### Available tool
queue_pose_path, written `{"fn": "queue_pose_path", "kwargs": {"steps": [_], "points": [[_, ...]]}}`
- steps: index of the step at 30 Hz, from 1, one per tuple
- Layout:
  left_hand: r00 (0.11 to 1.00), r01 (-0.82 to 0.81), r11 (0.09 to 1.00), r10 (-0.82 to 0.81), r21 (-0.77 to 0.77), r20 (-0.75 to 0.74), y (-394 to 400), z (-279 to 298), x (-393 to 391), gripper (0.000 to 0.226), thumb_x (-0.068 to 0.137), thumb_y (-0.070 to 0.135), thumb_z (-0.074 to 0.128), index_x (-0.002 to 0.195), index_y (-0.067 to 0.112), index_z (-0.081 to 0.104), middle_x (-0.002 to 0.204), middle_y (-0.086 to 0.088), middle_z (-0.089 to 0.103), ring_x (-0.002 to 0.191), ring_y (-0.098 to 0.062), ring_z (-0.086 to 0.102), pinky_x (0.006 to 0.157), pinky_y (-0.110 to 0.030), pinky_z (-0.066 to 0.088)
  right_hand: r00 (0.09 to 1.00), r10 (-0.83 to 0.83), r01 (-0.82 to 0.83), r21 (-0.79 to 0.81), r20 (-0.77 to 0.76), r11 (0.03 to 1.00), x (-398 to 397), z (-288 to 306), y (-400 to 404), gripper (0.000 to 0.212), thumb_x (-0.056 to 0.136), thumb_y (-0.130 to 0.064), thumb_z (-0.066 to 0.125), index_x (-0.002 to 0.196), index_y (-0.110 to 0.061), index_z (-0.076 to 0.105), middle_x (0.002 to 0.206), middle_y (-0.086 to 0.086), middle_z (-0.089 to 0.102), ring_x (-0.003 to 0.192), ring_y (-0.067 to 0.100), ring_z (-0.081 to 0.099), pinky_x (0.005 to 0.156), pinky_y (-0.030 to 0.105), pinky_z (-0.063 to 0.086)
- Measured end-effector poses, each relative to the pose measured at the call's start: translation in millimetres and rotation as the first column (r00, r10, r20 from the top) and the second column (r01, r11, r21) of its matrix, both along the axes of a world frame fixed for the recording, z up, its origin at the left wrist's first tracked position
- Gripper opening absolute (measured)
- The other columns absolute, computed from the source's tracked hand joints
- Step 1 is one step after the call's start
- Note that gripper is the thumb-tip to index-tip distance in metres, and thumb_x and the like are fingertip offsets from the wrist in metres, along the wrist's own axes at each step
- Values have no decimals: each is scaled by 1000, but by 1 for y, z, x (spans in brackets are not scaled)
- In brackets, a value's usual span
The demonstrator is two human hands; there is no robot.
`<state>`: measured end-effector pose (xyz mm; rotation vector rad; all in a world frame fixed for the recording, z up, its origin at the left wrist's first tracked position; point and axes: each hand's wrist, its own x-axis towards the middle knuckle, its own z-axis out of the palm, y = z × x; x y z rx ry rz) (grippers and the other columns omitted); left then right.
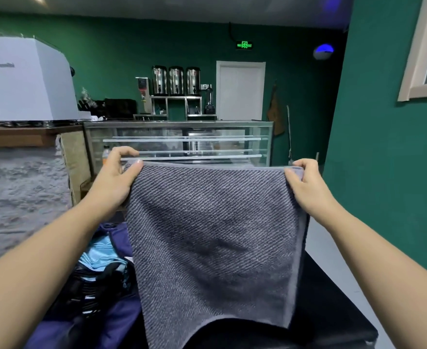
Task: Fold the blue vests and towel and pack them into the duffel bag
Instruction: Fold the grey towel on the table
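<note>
A grey ribbed towel [212,238] hangs in the air in front of me, folded over so its top edge is doubled. My left hand [116,177] pinches its top left corner and my right hand [305,183] pinches its top right corner. Below and to the left lies the open dark blue duffel bag [101,321], with light blue vests [101,255] folded inside it. The towel hides the right part of the bag.
A black table [333,311] carries the bag. Behind the towel stands a glass display case [182,139]. A grey textured counter [18,192] with a white machine [26,79] is at the left. A green wall [384,147] rises at the right.
</note>
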<state>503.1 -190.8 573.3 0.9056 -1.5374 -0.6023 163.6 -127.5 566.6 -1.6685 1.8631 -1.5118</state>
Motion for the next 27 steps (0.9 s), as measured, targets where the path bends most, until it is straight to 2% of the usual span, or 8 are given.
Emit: {"fn": "queue_pose_path", "kwargs": {"steps": [4, 6, 10, 14, 18, 22, 25, 27], "points": [[993, 68, 964, -40, 256, -112, 7, -3, -2, 19, 99, 17, 49, 89, 26, 62, 84, -5, 61, 65, -12, 55, 52, -26, 41, 997, -67, 65, 75, 26, 995, -3, -12, -9, 26, 91, -25, 60, 95, 0, 56, 89, 10, 63, 78, 16, 56, 62, 27, 40], [989, 95, 933, -49, 347, -140, 14, -2, -5, 19, 98, 14, 50, 89, 20, 65, 84, -3, 63, 67, -10, 57, 48, -18, 45, 968, -63, 39, 103, 244, 994, -1, -15, -11, 30, 85, -21, 69, 90, 8, 65, 85, 21, 70, 66, 18, 60, 60, 25, 45], [967, 216, 863, -123, 457, -224, 41, 11, -24, 16, 95, 6, 50, 94, 14, 65, 57, 3, 59, 38, -1, 47, 36, -14, 42, 767, 43, -169, 136, 640, 976, 23, -1, -2, 14, 82, -7, 72, 86, 5, 68, 69, 10, 69, 49, 15, 64, 44, 20, 49], [918, 392, 815, -313, 427, -245, 77, 27, -47, 19, 93, -1, 51, 97, 9, 67, 78, -4, 69, 59, -10, 62, 55, -19, 56, 772, 211, -298, 49, 599, 953, 53, 16, 8, 35, 81, -13, 73, 104, 11, 65, 94, 20, 71, 69, 22, 64, 69, 29, 52], [859, 478, 797, -513, 369, -4, 96, 25, -66, 36, 81, -17, 57, 100, 13, 66, 95, -9, 73, 86, -11, 68, 78, -25, 56, 844, 347, -385, 12, 408, 923, 82, 25, 20, 37, 84, -21, 71, 100, 12, 64, 84, 23, 70, 66, 22, 62, 63, 29, 49], [921, 187, 974, -218, 126, 323, 93, 21, -82, 16, 92, 4, 56, 93, 13, 68, 74, 0, 70, 67, -10, 66, 60, -19, 55, 901, 398, -405, 8, 170, 914, 98, 27, 32, 31, 88, -22, 67, 92, 8, 67, 93, 27, 68, 69, 18, 57, 65, 31, 45], [788, 0, 970, 149, -242, 597, 91, 23, -83, 11, 91, 27, 59, 81, 25, 58, 65, 10, 58, 64, -10, 56, 58, -24, 42, 891, 424, -435, 35, 160, 900, 99, 28, 42, 21, 92, -18, 61, 87, 0, 72, 87, 16, 73, 70, 15, 62, 65, 27, 47], [727, -20, 930, 266, -367, 634, 89, 23, -80, 14, 89, 37, 58, 81, 27, 52, 75, 13, 46, 74, -11, 46, 66, -29, 33, 880, 445, -454, 20, 166, 891, 100, 30, 49, 22, 93, -15, 58, 80, -9, 74, 77, 6, 72, 64, 9, 61, 57, 21, 44]]}}
